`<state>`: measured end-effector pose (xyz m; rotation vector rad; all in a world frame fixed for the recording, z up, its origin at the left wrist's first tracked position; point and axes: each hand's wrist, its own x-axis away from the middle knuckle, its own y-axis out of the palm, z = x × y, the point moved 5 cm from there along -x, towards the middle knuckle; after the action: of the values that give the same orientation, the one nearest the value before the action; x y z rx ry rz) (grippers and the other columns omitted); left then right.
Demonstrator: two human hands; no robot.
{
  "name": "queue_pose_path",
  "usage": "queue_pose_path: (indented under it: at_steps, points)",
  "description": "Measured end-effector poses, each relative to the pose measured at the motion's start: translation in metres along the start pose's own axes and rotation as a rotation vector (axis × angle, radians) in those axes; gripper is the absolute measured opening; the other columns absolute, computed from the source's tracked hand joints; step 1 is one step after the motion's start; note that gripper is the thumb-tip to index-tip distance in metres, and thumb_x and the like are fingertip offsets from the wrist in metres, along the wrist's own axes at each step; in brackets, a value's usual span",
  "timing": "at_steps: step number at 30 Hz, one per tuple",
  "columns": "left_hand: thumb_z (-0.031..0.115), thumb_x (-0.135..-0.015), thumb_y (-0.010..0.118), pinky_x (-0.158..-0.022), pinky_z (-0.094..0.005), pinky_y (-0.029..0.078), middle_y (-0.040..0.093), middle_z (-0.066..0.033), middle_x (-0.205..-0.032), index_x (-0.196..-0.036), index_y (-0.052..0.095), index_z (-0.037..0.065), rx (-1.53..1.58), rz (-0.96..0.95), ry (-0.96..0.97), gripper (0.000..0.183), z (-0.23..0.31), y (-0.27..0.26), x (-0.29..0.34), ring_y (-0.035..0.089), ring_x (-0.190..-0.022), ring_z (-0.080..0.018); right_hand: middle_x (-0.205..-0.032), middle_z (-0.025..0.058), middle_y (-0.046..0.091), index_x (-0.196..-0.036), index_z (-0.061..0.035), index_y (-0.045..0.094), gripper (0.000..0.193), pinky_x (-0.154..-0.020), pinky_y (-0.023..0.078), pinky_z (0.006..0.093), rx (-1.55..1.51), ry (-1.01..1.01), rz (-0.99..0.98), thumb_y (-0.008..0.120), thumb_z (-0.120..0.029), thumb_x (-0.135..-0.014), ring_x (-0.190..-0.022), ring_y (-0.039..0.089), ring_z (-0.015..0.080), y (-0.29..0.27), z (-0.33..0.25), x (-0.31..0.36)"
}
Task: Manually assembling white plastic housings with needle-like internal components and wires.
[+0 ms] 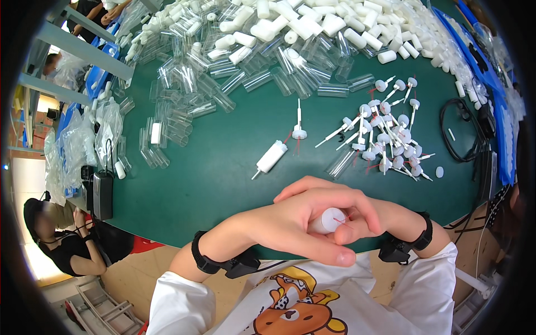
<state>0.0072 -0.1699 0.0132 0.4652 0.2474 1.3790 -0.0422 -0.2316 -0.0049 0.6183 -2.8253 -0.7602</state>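
Observation:
My left hand (296, 220) and my right hand (371, 220) are clasped together over the table's near edge. Between them sits a white cylinder (330, 219), its round end facing up with a thin red thread on it; the rest is hidden by fingers. The left fingers curl over it from the far side, while the right thumb presses beside its end. Ahead of the hands lies another white cylinder (272, 157) with a thin stem sticking out. A white stem with a grey-white disc and red threads (299, 133) rests beside it.
The green table (234, 173) carries a heap of white cylinders (329, 22) at the back and clear tubes (190, 78) at back left. Several disc-topped stems (391, 134) pile up at right, near a black cable (446, 131). Another person (67, 240) sits at left.

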Motion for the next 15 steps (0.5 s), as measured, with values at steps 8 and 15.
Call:
queue_pose_path:
  at_steps: [8,15]
  points:
    - [0.012,-0.073,0.071,-0.078,-0.0247,0.043,0.059,-0.0032,-0.098,-0.113,0.057,0.005,-0.105,0.108,0.162,0.043,-0.001,0.002,-0.002,0.054,-0.092,-0.0099,-0.12,0.0095,0.045,-0.113,-0.005,0.055,0.037,-0.093,0.038,0.0314,0.216,-0.361,0.109,0.066,-0.026,-0.084,-0.111,0.046,0.0194,0.003,-0.01,-0.007]
    - [0.011,-0.082,0.056,-0.086,-0.0294,0.041,0.061,-0.0064,-0.097,-0.113,0.058,0.004,-0.267,0.129,0.313,0.032,0.003,-0.003,-0.005,0.057,-0.094,-0.0149,-0.117,0.0131,0.048,-0.121,-0.0034,0.041,0.047,-0.092,0.044,0.0335,0.015,-0.273,0.098,0.063,-0.025,-0.086,-0.11,0.052,0.0209,-0.006,0.006,-0.008]
